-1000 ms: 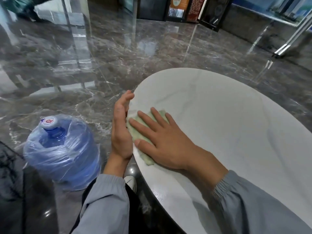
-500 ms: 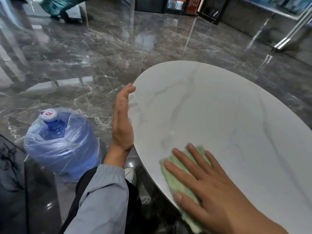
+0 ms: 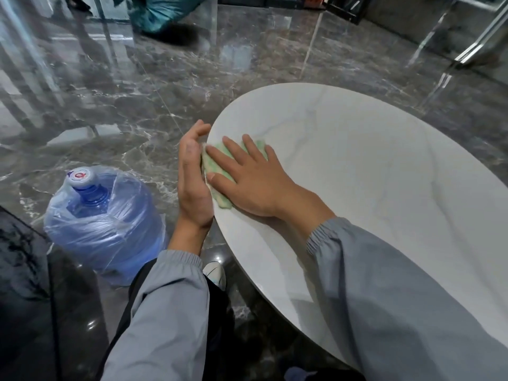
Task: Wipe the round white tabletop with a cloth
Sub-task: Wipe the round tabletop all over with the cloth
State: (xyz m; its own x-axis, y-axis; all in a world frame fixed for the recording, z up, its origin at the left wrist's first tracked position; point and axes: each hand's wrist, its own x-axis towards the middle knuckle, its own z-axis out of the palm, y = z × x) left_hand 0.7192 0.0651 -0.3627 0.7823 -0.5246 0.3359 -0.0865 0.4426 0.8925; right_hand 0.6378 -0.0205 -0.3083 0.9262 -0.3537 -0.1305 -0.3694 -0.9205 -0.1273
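Nearest the viewer, two grey sleeves [image 3: 165,312] led forward to the hands, and a shoe tip [image 3: 215,272] showed below the rim. The right hand [image 3: 255,182] lay palm-down on the green cloth [image 3: 217,165], its fingers [image 3: 233,149] straight and spread, pressing rather than gripping. The cloth sat flat on the round white surface [image 3: 384,166] at its near-left edge, reaching the rim. The left hand [image 3: 192,185] stood upright just off that rim, palm toward the cloth, fingers [image 3: 199,130] gently curved and holding nothing; it appeared placed to catch whatever was swept over. No streak or crumb told wiped from unwiped, so progress could not be read directly. Judged from position, the stroke stood at the edge, with the far and right expanse possibly left to do. That expanse offered open room for long strokes. Left of the rim a plastic-wrapped water bottle [image 3: 104,221] stood on the marble floor [image 3: 137,105], close beside the left forearm, the one obstacle near the working edge.
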